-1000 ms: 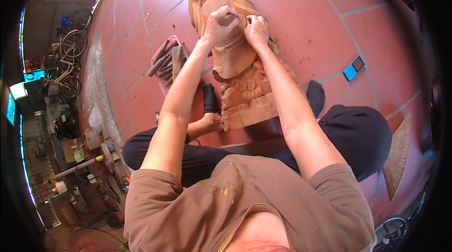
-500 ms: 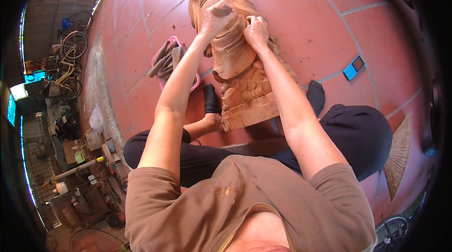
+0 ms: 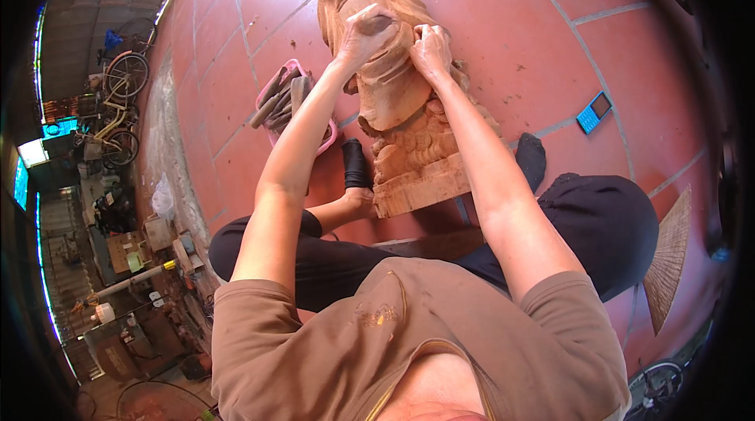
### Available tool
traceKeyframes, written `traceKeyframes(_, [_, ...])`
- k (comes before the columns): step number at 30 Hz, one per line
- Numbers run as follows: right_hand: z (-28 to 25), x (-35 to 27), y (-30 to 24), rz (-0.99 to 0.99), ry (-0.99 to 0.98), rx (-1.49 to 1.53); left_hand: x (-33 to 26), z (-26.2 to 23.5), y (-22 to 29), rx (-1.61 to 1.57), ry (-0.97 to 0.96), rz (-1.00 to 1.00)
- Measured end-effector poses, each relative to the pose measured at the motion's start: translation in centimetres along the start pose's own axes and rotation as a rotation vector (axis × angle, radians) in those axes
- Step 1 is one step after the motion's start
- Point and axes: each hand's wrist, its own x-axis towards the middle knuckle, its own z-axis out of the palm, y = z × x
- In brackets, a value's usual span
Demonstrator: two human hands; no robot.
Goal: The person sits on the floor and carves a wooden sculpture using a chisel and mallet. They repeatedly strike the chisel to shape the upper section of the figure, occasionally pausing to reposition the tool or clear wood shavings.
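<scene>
A carved wooden statue [image 3: 393, 102] lies lengthwise on the floor in front of me, its wide base toward my body. My left hand [image 3: 362, 37] is closed around a small dark brown piece [image 3: 377, 24] over the statue's upper middle; its exact kind is unclear. Against the statue's right side my right hand [image 3: 431, 51] is closed, the fingers bunched at the carved folds. Whatever those fingers hold, if anything, is hidden.
Left of the statue stands a pink basket [image 3: 333, 136] of long dark-handled tools [image 3: 279, 106]. A blue phone [image 3: 594, 112] lies on the red tiles at right, a woven conical hat [image 3: 668, 256] beside my knee. Bicycles [image 3: 126, 75] and clutter line the far left.
Both hands stay at nearly the same places on the statue, with the left wrist slightly turned. The whole view has shifted a little.
</scene>
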Motion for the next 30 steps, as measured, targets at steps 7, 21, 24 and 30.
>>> traceKeyframes(7, [-0.1, 0.0, 0.8, -0.024, 0.060, -0.002, -2.6, -0.5, 0.4, 0.050, -0.039, 0.168])
traceKeyframes(21, [-0.2, -0.3, 0.2, -0.050, 0.039, -0.037, -1.3, -0.3, -0.4, -0.026, -0.079, 0.122])
traceKeyframes(24, [-0.3, -0.2, 0.5, -0.062, 0.052, -0.028, -2.8, -2.1, 0.1, 0.048, -0.138, 0.136])
traceKeyframes(30, [-0.3, -0.1, 0.1, -0.053, 0.030, -0.044, -1.9, -2.1, 0.3, -0.116, -0.094, -0.119])
